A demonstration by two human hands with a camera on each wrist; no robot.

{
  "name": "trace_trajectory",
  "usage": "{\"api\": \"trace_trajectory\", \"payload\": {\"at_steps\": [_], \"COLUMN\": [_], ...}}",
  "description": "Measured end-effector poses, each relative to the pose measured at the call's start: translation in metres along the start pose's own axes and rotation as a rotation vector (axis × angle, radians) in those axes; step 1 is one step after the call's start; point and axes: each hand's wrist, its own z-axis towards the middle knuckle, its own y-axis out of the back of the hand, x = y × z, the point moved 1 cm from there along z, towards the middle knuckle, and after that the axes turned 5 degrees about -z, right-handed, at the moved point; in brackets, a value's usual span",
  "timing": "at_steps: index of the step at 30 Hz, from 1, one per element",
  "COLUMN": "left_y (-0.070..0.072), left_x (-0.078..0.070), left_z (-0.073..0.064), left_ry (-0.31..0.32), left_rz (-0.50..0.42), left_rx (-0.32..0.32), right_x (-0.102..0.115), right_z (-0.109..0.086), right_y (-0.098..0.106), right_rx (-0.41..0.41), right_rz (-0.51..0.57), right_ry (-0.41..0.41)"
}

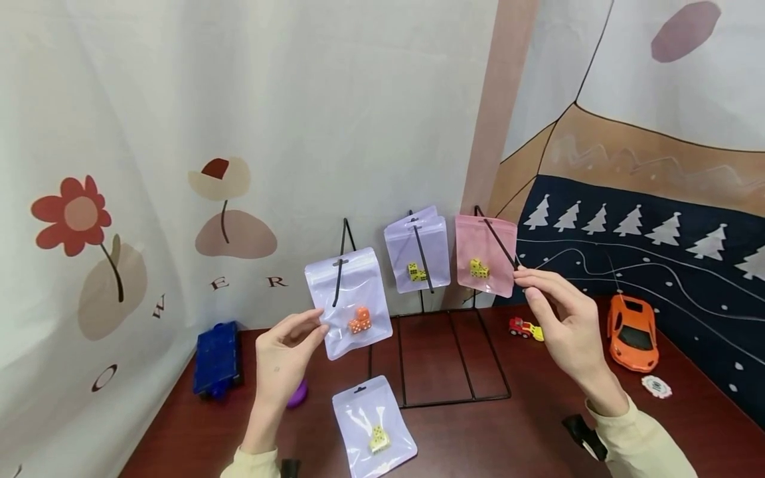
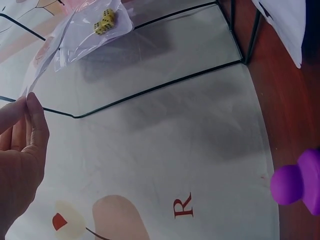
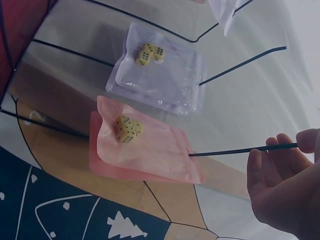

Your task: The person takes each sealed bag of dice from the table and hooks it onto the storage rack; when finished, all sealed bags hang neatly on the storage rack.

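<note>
My left hand (image 1: 281,358) pinches the left edge of a lilac zip bag (image 1: 366,282) with orange dice (image 1: 360,320) inside. The bag's top overlaps the left prong (image 1: 338,282) of a black wire rack (image 1: 454,402). My right hand (image 1: 570,325) pinches the tip of the rack's right prong (image 3: 220,153) between thumb and fingers. On that prong hang pink bags (image 3: 150,155), the front one with yellow dice (image 3: 128,129). Lilac bags (image 1: 430,249) with yellow dice hang from the middle prong. Another lilac bag (image 1: 352,411), holding pale yellow dice, lies flat in front of the rack.
A blue case (image 1: 216,358) stands at the back left of the dark red table (image 1: 478,441). Behind my left hand sits a purple object (image 2: 287,185). To the right are a small red and yellow toy vehicle (image 1: 526,328), an orange toy car (image 1: 633,332) and a white chip (image 1: 657,386).
</note>
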Motion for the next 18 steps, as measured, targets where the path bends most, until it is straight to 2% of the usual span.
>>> {"api": "trace_trajectory", "payload": {"at_steps": [3, 6, 13, 18], "left_y": [-0.004, -0.006, -0.006, -0.005], "left_x": [-0.008, -0.010, -0.005, 0.000], "left_z": [0.001, 0.002, 0.010, 0.012], "left_ry": [0.001, 0.017, 0.016, 0.037], "left_rz": [0.002, 0.012, 0.021, 0.014], "left_rx": [0.013, 0.017, 0.018, 0.008], "right_x": [0.000, 0.000, 0.000, 0.000], "right_z": [-0.002, -0.004, 0.000, 0.000], "right_y": [0.001, 0.002, 0.000, 0.000], "right_rx": [0.002, 0.003, 0.000, 0.001], "right_rz": [-0.005, -0.003, 0.001, -0.003], "right_ry": [-0.005, -0.001, 0.012, 0.008]}}
